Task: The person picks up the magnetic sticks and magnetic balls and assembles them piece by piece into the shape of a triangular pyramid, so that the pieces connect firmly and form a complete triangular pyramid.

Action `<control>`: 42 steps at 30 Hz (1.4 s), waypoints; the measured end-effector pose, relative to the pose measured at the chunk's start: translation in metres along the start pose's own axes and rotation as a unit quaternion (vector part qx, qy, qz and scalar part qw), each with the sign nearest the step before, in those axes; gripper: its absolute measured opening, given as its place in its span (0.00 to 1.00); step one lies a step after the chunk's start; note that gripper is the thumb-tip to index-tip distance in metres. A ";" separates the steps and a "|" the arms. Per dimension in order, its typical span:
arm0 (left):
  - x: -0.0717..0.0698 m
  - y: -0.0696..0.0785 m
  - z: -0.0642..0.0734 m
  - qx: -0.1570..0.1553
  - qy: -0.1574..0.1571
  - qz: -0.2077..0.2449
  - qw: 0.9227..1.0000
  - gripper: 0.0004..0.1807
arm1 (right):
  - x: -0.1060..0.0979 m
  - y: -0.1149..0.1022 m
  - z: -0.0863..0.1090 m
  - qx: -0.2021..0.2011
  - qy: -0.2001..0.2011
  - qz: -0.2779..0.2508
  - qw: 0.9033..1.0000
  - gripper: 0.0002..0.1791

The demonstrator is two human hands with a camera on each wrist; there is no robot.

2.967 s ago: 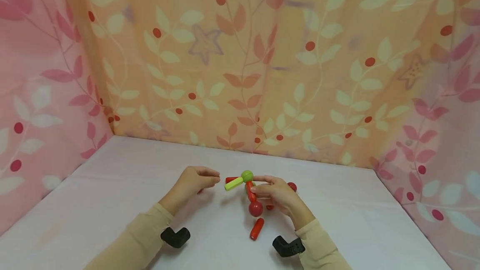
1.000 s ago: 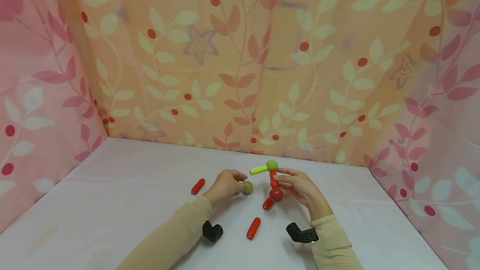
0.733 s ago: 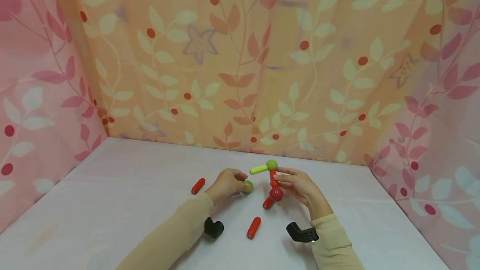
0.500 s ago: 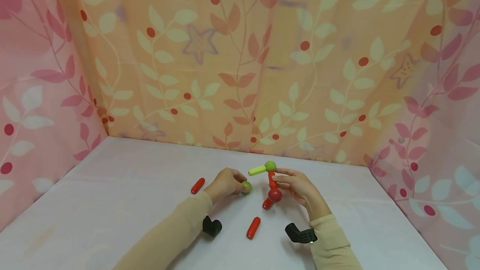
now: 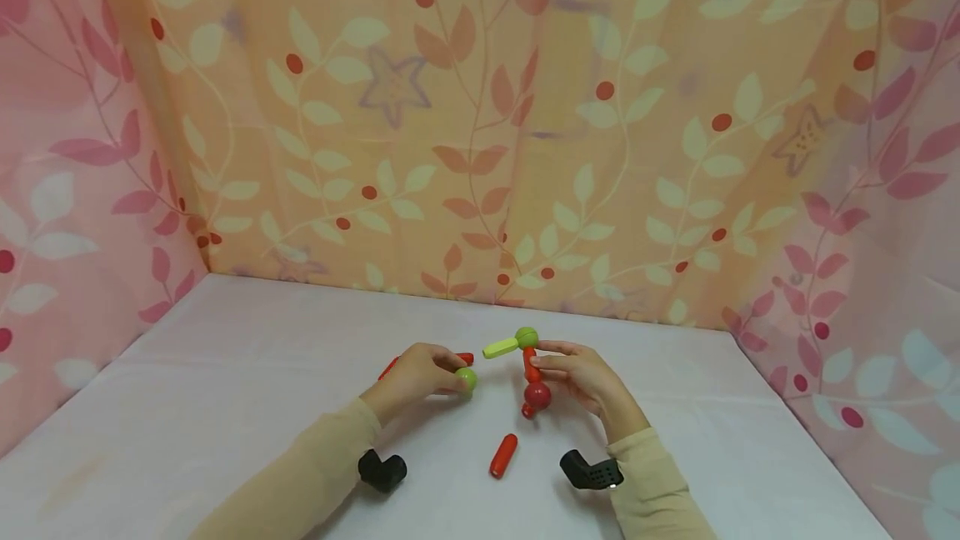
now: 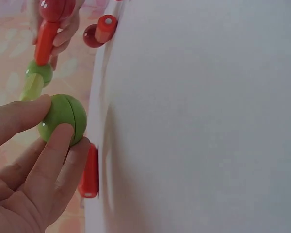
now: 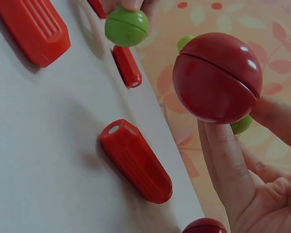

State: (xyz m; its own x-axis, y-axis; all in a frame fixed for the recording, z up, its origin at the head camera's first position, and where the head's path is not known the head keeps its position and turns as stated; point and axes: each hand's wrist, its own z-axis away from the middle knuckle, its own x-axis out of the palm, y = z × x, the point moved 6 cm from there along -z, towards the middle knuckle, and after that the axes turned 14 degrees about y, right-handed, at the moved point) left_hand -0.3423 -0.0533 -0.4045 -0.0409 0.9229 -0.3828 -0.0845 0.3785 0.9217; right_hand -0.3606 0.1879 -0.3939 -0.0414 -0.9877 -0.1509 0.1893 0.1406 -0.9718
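My left hand pinches a loose green ball between thumb and fingertips, just above the table. To its right, my right hand holds up a joined piece of balls and sticks, its fingers and thumb at the red stick. That stick links a red ball at the lower end to a green ball at the top. From the upper ball a yellow-green stick points left towards my left hand. In the right wrist view the red ball hides most of the joined piece.
On the white table lie several loose red sticks: a near one, one below the right hand, one behind the left hand, another partly covered by it. A loose red ball lies near the right hand. Patterned cloth encloses the table.
My left hand has gone to the loose green ball, taken hold of it and drawn it left, uncovering a red stick behind. My right hand has shifted slightly left with the joined piece.
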 end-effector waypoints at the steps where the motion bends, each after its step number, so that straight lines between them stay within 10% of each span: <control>1: -0.004 -0.001 0.001 -0.001 0.002 0.003 1.000 0.14 | 0.001 0.000 0.000 0.002 -0.001 0.000 1.000 0.30; 15: -0.038 -0.008 0.012 -0.001 0.016 0.027 1.000 0.18 | 0.013 0.001 0.005 0.016 -0.023 0.001 1.000 0.29; 42: -0.039 -0.006 0.021 0.011 0.003 0.038 0.999 0.19 | 0.030 0.007 0.013 0.033 -0.039 0.016 0.999 0.30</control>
State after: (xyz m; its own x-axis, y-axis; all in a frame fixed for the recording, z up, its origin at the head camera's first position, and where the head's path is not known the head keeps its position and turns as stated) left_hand -0.3197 -0.0902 -0.3934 -0.0529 0.9485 -0.3125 -0.0584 0.3095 0.9491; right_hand -0.3479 0.1583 -0.4026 0.0419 -0.9854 -0.1650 0.2529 0.1702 -0.9524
